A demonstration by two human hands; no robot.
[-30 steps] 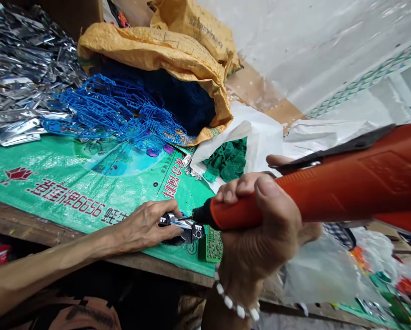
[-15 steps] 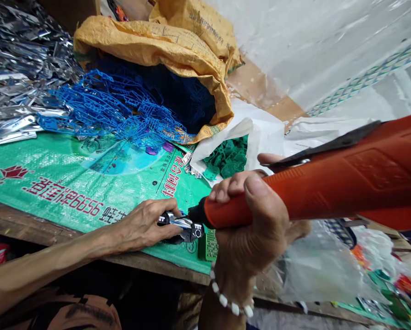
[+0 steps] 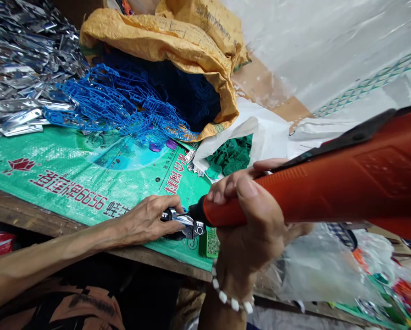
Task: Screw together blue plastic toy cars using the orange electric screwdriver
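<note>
My left hand (image 3: 153, 220) grips a small black and silver toy-like part (image 3: 188, 228) between thumb and fingers, down on the green printed sheet (image 3: 88, 178). My right hand (image 3: 253, 211) is wrapped round an orange-red power screwdriver (image 3: 329, 178), which slants in from the right. Its black nose (image 3: 197, 211) points at the top of the part; the fingers and nose hide whether the bit touches a screw. A green box of small pieces (image 3: 210, 243) stands just right of the part, below the tool.
Blue plastic frames (image 3: 112, 101) spill from a yellow woven sack (image 3: 153, 39). Silver shiny pieces (image 3: 26, 55) are heaped at the upper left. A white bag (image 3: 270, 137) holds green pieces (image 3: 231, 153). Clear plastic bags (image 3: 322, 266) lie at the right, past the wooden edge (image 3: 36, 215).
The whole view has shifted slightly, with the sack and sheet a little further right. The screwdriver's rear has dipped slightly. Both hands keep their holds.
</note>
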